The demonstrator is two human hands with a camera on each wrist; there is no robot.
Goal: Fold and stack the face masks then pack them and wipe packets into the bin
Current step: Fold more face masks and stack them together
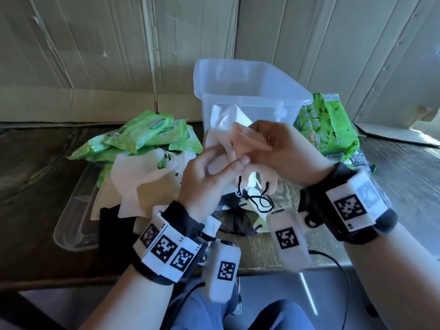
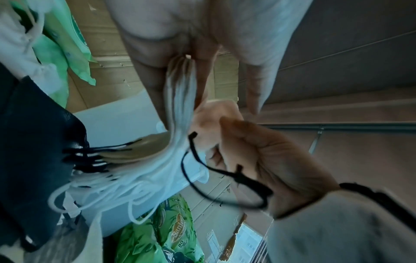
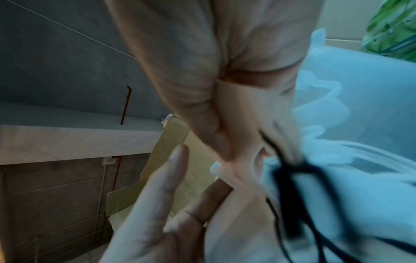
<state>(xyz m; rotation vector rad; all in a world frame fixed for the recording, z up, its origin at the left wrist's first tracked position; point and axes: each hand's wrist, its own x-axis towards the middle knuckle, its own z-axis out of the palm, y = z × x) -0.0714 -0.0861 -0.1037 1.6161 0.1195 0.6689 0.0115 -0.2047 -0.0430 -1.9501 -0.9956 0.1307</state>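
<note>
Both hands hold a small stack of face masks [image 1: 221, 134], peach and white, upright in front of the clear bin [image 1: 252, 75]. My left hand [image 1: 226, 160] pinches the stack's lower edge between thumb and fingers. My right hand [image 1: 257, 141] grips the peach mask's right side. Black ear loops [image 1: 258, 200] dangle below the hands. In the left wrist view the mask stack [image 2: 180, 92] shows edge-on in my left fingers, with a black loop [image 2: 202, 178] by the right hand [image 2: 258, 153]. In the right wrist view the peach mask [image 3: 245, 113] sits in my right fingers.
Loose masks [image 1: 142, 186] lie heaped on the table at left, with a black mask [image 1: 238, 220] near the front edge. Green wipe packets lie left [image 1: 147, 134] and right [image 1: 326, 129] of the bin. A clear lid [image 1: 76, 210] lies at far left. Cardboard walls stand behind.
</note>
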